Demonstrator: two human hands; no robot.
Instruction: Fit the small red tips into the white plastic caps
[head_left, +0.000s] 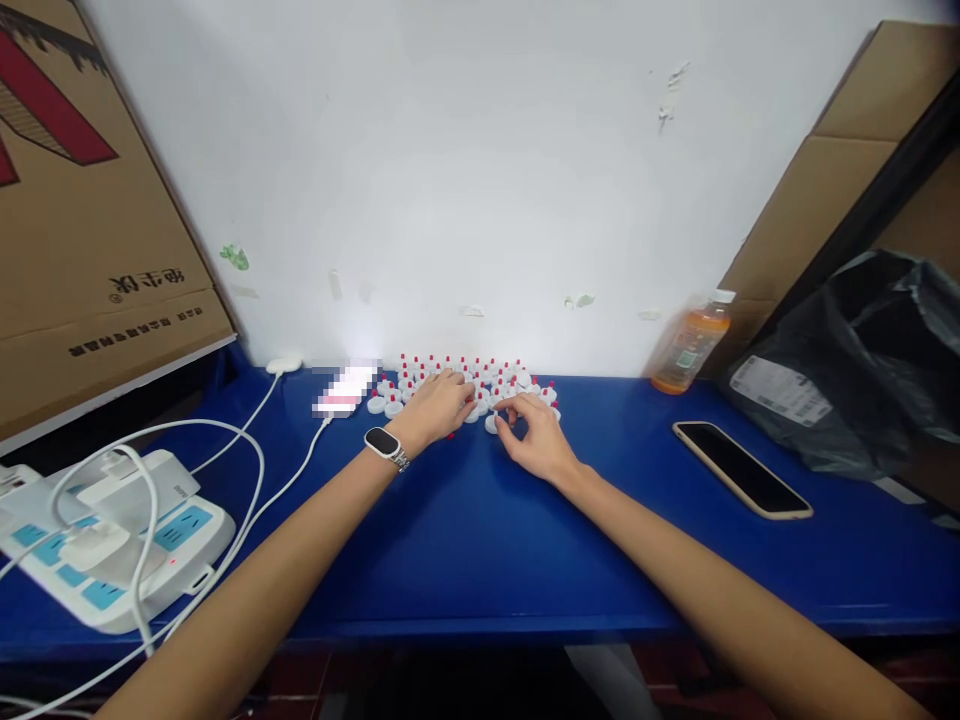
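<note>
Several small white caps with red tips stand in rows on the blue table, close to the white wall. My left hand, with a watch on its wrist, lies palm down over the left part of the group, fingers touching the caps. My right hand is just to the right, its fingertips pinching one white cap at the front edge of the group. Whether the left hand grips a cap is hidden under the fingers.
A white power strip with plugs and cables sits at the left. A blurred phone on a cable lies beside the caps. A dark phone, an orange drink bottle, a black bag and cardboard boxes surround the area.
</note>
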